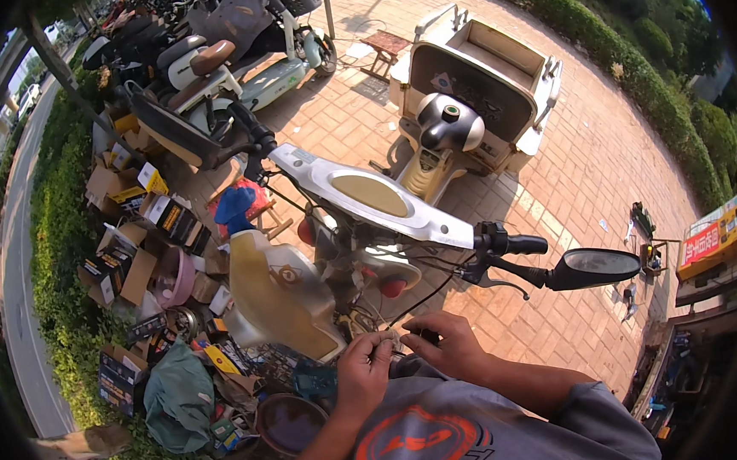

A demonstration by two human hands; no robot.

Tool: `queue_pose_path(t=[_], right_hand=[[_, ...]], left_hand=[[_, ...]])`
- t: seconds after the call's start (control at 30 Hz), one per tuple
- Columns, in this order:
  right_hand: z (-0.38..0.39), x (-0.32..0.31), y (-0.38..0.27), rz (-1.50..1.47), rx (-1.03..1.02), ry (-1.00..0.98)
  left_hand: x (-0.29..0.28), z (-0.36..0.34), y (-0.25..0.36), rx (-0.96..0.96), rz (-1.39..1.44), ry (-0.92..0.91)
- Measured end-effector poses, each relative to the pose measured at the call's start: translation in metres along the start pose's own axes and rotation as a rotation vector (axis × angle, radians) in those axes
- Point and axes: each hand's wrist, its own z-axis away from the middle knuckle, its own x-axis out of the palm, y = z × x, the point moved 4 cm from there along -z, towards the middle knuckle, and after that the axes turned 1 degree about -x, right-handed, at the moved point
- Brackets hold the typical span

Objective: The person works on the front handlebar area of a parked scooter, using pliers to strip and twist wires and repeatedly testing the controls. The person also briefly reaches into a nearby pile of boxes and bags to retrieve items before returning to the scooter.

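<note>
Close to my body, low in the middle, my left hand is closed in a pinch at a small pale item, too small to name. My right hand meets it from the right with curled fingers, near a thin black cable; what exactly these fingers grip is unclear. Just beyond them is a partly dismantled scooter: its silver handlebar cover spans the middle, with a black mirror on the right and a brake lever. Its loose-looking beige front panel lies left of my hands, above tangled cables.
Cardboard boxes, a pink basin, a green cloth and a round pan crowd the left beside a hedge. Parked scooters and a white three-wheeler stand farther back. Tools and signboards are at the right.
</note>
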Motion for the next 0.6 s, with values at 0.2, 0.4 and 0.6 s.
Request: queue_pose_path(t=[0.2, 0.4, 0.6], right_hand=[[-0.004, 0.003, -0.015, 0.466, -0.673, 0.106], [-0.005, 0.016, 0.006, -0.173, 0.042, -0.056], [-0.009, -0.006, 0.005, 0.097, -0.293, -0.034]], left_hand=[[0.001, 0.002, -0.006, -0.079, 0.068, -0.024], [0.001, 0.0, 0.011, 0.115, -0.104, 0.023], [0.0, 0.002, 0.005, -0.022, 0.0, 0.009]])
